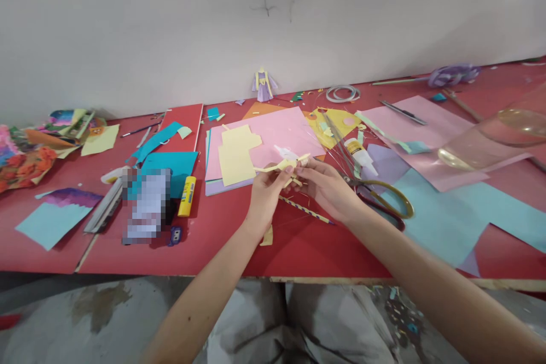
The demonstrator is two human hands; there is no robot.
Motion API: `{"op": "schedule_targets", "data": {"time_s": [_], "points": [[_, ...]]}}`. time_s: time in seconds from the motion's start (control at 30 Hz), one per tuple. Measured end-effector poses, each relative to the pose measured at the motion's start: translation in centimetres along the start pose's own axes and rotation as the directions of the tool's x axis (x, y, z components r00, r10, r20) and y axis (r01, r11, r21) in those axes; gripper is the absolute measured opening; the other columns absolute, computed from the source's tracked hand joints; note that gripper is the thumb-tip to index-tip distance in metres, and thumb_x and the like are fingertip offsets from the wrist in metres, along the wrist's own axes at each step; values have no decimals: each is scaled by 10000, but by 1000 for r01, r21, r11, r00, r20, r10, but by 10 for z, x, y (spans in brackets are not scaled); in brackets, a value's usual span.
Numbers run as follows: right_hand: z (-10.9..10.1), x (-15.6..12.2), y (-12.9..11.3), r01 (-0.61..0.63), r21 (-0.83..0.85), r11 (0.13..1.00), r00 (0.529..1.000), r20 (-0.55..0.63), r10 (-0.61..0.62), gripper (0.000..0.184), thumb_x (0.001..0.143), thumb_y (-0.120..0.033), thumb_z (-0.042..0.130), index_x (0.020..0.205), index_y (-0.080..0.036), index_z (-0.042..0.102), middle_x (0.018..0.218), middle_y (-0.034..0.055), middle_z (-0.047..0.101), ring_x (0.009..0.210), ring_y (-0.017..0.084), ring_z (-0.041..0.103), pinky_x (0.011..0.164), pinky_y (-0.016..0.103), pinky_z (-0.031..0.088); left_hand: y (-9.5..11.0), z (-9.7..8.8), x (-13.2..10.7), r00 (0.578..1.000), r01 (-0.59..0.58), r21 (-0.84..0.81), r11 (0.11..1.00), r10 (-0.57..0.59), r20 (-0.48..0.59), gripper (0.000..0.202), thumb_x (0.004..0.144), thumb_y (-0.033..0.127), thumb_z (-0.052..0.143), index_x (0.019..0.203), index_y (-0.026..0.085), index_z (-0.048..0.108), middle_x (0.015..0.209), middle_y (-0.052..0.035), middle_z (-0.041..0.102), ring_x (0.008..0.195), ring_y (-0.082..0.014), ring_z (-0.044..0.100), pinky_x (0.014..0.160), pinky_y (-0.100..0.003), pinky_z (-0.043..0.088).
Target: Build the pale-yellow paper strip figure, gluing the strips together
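Both hands meet over the red table, fingers pinched around a small pale-yellow paper cutout (273,168) with thin strips sticking out. My left hand (268,187) is closed on its left side, and my right hand (322,182) is closed on its right side; the fingers cover much of its shape. Under the hands lies a patterned pencil (309,211). Behind them are a cut pale-yellow sheet (238,156) and a pink sheet (281,125). Close to my right hand lie scissors (386,196) with dark and olive handles and a white glue bottle (360,156).
A yellow glue stick (186,196), a blurred-out phone-like item (149,205) and a sharpener (174,235) lie left. A clear bottle (490,136) lies right, over pink paper, near a cutter knife (403,112). A purple paper doll (263,85) leans on the wall.
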State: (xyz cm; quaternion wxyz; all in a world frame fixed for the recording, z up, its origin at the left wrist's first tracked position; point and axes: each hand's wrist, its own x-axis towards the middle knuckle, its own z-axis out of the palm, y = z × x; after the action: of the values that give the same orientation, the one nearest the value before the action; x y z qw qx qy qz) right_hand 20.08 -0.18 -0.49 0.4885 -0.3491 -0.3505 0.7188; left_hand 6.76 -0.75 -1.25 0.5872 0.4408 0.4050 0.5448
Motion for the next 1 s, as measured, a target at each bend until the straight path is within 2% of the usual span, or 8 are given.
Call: {"op": "schedule_targets", "data": {"time_s": [0.37, 0.77, 1.0], "points": [[0, 0, 0, 12, -17, 1000, 1000, 7, -12, 98, 732, -271, 735, 746, -198, 671, 748, -12, 626, 689, 113, 568, 680, 260, 466, 0, -1, 0, 1000, 5, 43, 999, -6, 19, 268, 814, 417, 658, 809, 149, 644, 675, 4, 570, 571, -85, 509, 567, -211, 427], [-1, 0, 1, -1, -21, 1000, 1000, 16, 1, 79, 767, -251, 695, 781, -189, 648, 752, -14, 590, 664, 102, 541, 663, 247, 464, -3, -2, 1, 999, -6, 14, 1000, 5, 53, 241, 823, 390, 655, 829, 152, 621, 655, 15, 582, 554, -80, 537, 543, -197, 429], [-1, 1, 2, 46, -18, 999, 998, 36, -46, 55, 774, -217, 682, 785, -173, 650, 734, -13, 604, 649, 103, 565, 635, 236, 461, -2, -2, 0, 997, 21, -10, 1000, -20, 75, 229, 834, 371, 647, 857, 149, 599, 657, 26, 567, 562, -76, 548, 551, -191, 435]]}}
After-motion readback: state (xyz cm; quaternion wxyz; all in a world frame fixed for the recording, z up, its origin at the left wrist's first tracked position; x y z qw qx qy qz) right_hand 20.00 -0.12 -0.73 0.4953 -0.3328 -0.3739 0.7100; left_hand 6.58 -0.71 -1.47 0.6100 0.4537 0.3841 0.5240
